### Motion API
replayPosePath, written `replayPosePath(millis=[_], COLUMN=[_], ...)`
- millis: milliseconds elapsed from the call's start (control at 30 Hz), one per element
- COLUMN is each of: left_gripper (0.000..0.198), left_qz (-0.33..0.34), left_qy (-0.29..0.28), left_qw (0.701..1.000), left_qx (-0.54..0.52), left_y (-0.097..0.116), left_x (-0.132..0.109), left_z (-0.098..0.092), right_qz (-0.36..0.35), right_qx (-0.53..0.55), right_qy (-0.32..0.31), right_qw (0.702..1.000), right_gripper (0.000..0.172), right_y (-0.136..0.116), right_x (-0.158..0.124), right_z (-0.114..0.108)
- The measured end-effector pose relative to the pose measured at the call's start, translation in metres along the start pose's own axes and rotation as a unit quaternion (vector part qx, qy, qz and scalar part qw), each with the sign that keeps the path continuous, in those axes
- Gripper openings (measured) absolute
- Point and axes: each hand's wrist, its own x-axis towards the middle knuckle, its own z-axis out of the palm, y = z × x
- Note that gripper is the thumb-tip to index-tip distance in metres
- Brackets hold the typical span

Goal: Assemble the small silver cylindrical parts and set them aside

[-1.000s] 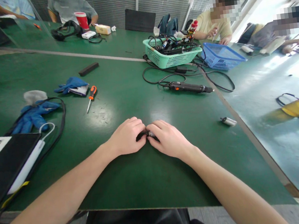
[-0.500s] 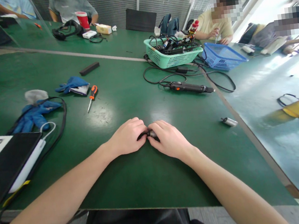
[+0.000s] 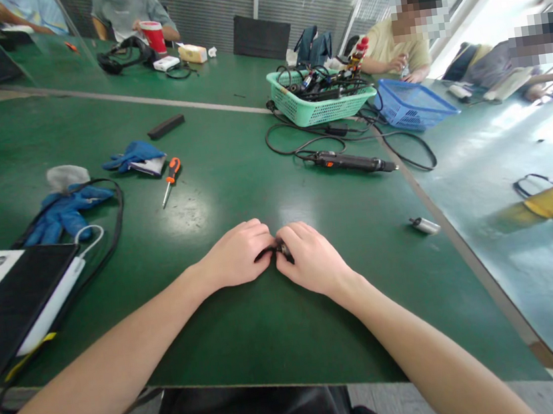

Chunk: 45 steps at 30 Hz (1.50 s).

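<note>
1. Two hands meet over the desk, fingertips just beside each other.
2. The left hand is curled narrow, pinching one end of a small dark part; the right hand closes round its other end. Fingers hide most of it, so whether it is one piece or two cannot be told.
3. Right of the right hand lies one metal cylinder.
4. Beyond the right hand: one corded driver and two baskets, one green, one blue.
5. Beyond and left of the left hand: one screwdriver, two blue gloves, one dark block.
</note>
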Motion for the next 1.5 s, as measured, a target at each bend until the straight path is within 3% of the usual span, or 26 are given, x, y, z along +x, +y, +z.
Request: replayPosePath(millis=[567, 1500], left_gripper=[0.019, 0.019], left_qz=[-0.032, -0.031], left_qy=[0.013, 0.018], left_qw=[0.999, 0.999], left_qx=[0.037, 0.038], left_y=[-0.0003, -0.0009], left_x=[0.0018, 0.0009], left_z=[-0.0013, -0.0004], right_qz=[0.000, -0.011], right_qx=[-0.012, 0.002], right_qy=[0.007, 0.003], right_qw=[1.000, 1.000], right_gripper=[0.007, 0.017], right_y=[0.0001, 0.0046], right_x=[0.0004, 0.0008], right_z=[0.0005, 0.0006])
